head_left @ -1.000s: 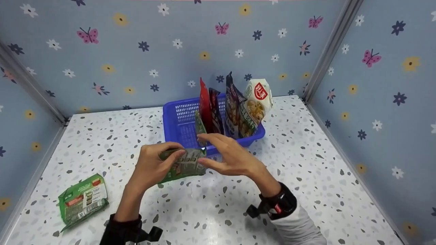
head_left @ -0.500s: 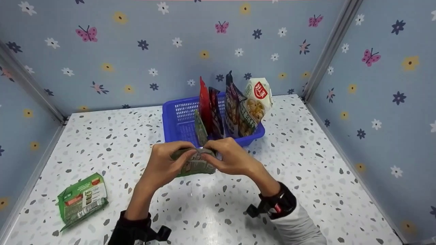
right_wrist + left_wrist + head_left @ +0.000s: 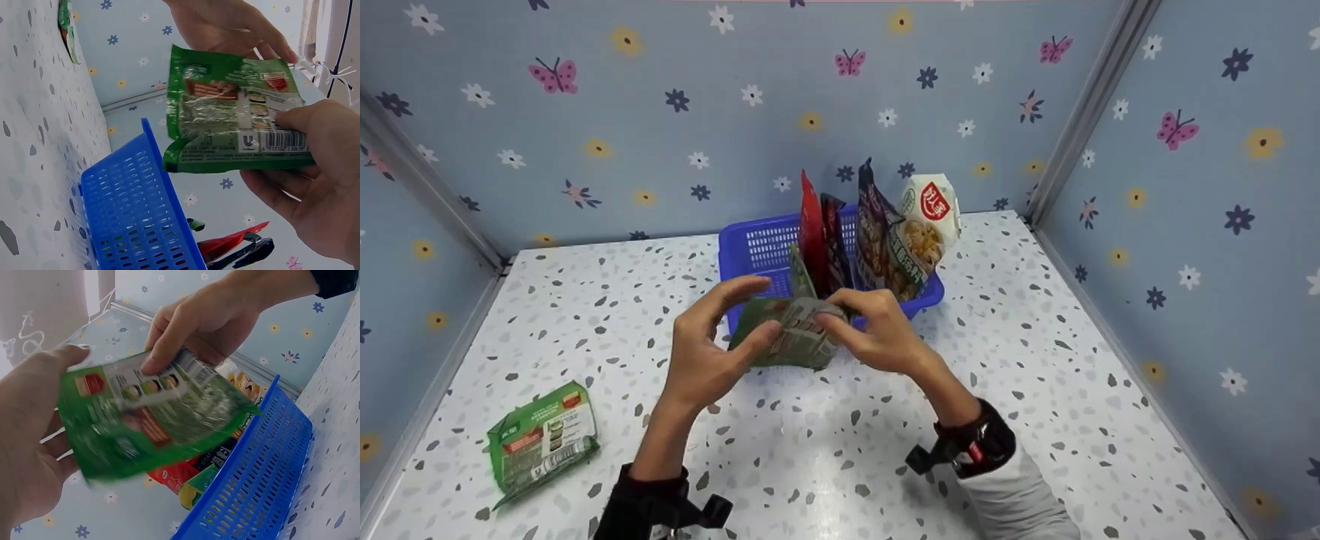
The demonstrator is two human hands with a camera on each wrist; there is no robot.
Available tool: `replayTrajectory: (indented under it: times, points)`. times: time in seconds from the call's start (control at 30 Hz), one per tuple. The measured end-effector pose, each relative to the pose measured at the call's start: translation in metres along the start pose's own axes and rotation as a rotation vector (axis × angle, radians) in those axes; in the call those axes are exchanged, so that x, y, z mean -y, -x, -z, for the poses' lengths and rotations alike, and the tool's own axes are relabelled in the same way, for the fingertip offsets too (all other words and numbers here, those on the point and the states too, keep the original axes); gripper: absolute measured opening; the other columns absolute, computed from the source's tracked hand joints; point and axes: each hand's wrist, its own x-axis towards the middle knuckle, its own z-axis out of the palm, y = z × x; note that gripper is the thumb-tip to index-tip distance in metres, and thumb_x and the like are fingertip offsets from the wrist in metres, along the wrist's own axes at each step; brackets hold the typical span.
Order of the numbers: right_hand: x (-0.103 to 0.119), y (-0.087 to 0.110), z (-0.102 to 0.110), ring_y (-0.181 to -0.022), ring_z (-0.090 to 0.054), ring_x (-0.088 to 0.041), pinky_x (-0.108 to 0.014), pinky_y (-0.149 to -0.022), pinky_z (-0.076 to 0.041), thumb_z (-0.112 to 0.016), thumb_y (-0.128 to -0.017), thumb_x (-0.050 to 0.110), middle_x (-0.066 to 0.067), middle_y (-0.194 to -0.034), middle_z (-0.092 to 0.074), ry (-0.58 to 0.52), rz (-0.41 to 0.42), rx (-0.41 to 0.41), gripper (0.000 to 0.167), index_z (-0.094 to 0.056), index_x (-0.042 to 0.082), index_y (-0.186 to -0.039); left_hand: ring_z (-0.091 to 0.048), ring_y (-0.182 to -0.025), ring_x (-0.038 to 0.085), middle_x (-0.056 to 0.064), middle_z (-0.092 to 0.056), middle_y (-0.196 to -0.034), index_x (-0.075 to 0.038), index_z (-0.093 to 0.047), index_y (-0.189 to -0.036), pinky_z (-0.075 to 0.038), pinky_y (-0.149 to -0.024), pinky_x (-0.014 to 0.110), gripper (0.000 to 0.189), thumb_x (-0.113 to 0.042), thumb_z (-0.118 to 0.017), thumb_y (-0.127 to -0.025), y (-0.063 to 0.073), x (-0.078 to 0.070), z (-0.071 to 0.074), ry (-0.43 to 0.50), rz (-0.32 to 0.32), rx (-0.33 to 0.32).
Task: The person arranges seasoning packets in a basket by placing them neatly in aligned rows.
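A green food packet (image 3: 791, 334) hangs in the air at the near side of the blue basket. My right hand (image 3: 881, 330) pinches its right end, thumb on the printed face and fingers behind, as the right wrist view shows with the packet (image 3: 236, 112) held at its barcode end. My left hand (image 3: 716, 341) is at the packet's other end with thumb and fingers spread apart. In the left wrist view the left hand (image 3: 34, 422) lies beside the green edge, its fingers partly hidden behind the packet.
The blue basket (image 3: 735, 262) holds several upright packets: a green one (image 3: 801, 274), a red one (image 3: 811, 240), dark ones and a white-topped one (image 3: 931, 225). Another green packet (image 3: 544, 439) lies at the table's left. Flower-patterned walls stand behind and at the sides.
The right hand has closed on the packet's right end, and the left hand has loosened and spread its fingers. The packet has risen slightly and moved toward the basket.
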Motion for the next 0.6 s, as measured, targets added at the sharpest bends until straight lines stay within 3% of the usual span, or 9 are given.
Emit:
replayTrajectory:
  times: [0.13,0.27,0.37,0.47,0.6]
  points:
    - [0.003,-0.001,-0.002,-0.071,-0.058,-0.007,-0.025,-0.067,-0.049,-0.072,-0.109,0.006,-0.013,-0.085,-0.073,-0.132,-0.082,-0.168,0.01,-0.078,-0.002,-0.106,-0.069,-0.142,0.02,0.022,-0.07,-0.15,-0.001,-0.06,-0.155,-0.053,-0.125,0.032,0.061,0.005,-0.076,-0.096,0.0,-0.001,-0.002,0.194,0.096,-0.083]
    - [0.01,-0.004,-0.006,-0.075,-0.059,-0.007,-0.024,-0.067,-0.049,-0.068,-0.109,0.003,-0.009,-0.088,-0.07,-0.263,-0.159,-0.288,0.011,-0.074,-0.007,-0.107,-0.067,-0.143,0.02,0.023,-0.066,-0.153,0.0,-0.056,-0.158,-0.056,-0.12,0.029,0.064,0.004,-0.072,-0.097,0.002,0.0,-0.012,0.318,0.192,-0.14]
    - [0.014,-0.005,-0.01,-0.075,-0.057,-0.009,-0.024,-0.066,-0.047,-0.067,-0.11,0.004,-0.001,-0.087,-0.066,-0.334,-0.211,-0.349,0.013,-0.071,-0.008,-0.107,-0.069,-0.139,0.021,0.013,-0.069,-0.149,-0.001,-0.056,-0.158,-0.061,-0.114,0.029,0.064,0.004,-0.074,-0.097,0.003,0.0,-0.02,0.382,0.263,-0.157]
    - [0.017,-0.005,-0.014,-0.077,-0.057,-0.011,-0.025,-0.068,-0.047,-0.066,-0.112,0.007,0.001,-0.089,-0.065,-0.381,-0.273,-0.389,0.014,-0.072,-0.005,-0.108,-0.074,-0.134,0.023,0.01,-0.072,-0.145,0.0,-0.058,-0.156,-0.062,-0.114,0.032,0.062,0.006,-0.075,-0.097,0.004,0.0,-0.027,0.419,0.301,-0.171]
    - [0.021,-0.004,-0.018,-0.084,-0.066,-0.013,-0.026,-0.073,-0.054,-0.065,-0.114,0.014,0.0,-0.097,-0.074,-0.433,-0.346,-0.425,0.016,-0.074,0.0,-0.113,-0.075,-0.135,0.023,0.011,-0.073,-0.146,0.0,-0.056,-0.158,-0.062,-0.114,0.035,0.063,0.006,-0.075,-0.098,0.006,-0.002,-0.038,0.461,0.334,-0.175]
